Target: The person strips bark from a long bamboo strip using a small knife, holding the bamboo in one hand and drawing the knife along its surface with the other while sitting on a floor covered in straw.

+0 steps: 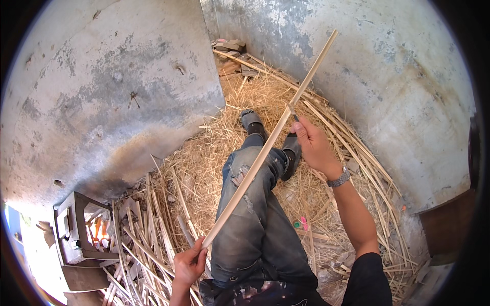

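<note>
First speaker: "What slants over the worker's legs?"
Second speaker: "A pale wooden strip, long, narrow and straight, above the middle of the floor, its far end angled toward the right wall. A small raised spot, knot or curl unclear, marks it partway up."
First speaker: "And the fingers?"
Second speaker: "Those of the left hand pinch its near end; the right hand's grasp a dark-handled tool beside the raised spot. Straw-coloured shavings litter the floor."
</note>
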### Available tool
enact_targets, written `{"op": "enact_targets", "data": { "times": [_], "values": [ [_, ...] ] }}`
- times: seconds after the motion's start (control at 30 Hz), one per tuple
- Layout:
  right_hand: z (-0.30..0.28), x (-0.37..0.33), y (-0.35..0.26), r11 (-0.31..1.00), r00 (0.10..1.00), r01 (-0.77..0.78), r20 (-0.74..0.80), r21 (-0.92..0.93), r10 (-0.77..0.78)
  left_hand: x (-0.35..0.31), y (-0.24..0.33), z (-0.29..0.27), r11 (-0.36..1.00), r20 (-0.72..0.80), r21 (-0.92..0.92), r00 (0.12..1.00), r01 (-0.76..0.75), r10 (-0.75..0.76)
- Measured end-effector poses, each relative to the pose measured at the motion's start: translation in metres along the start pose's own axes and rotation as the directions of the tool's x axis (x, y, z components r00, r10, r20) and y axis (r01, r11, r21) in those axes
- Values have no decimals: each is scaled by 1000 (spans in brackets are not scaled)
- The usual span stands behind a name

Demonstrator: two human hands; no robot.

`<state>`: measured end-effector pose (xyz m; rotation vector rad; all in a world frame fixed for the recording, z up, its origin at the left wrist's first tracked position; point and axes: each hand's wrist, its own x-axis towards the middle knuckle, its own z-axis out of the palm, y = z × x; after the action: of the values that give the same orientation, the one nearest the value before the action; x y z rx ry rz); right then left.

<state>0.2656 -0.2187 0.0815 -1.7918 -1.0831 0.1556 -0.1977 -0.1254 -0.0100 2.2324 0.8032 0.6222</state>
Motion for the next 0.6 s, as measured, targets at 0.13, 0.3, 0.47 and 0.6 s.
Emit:
{"op": "enact_targets", "data": {
  "times": [0.13, 0.3, 0.47, 0.6],
  "values": [
    [-15, -2, 9, 972, 987, 163, 23, -169, -162, 3, 2, -3, 999, 40, 25, 998, 39, -40],
    [-10, -9, -10, 998, 998, 57, -39, 21, -56, 5, -3, -3, 1000, 10, -2, 1000, 22, -22],
    [-14, -3, 0, 966, 982, 179, -33, -186, -188, 10, 2, -10, 1000, 47, 18, 999, 5, -6],
    [-7, 1, 8, 953, 962, 220, -116, -206, -247, 11, 1, -11, 999, 69, 22, 997, 27, -28]
  ]
}}
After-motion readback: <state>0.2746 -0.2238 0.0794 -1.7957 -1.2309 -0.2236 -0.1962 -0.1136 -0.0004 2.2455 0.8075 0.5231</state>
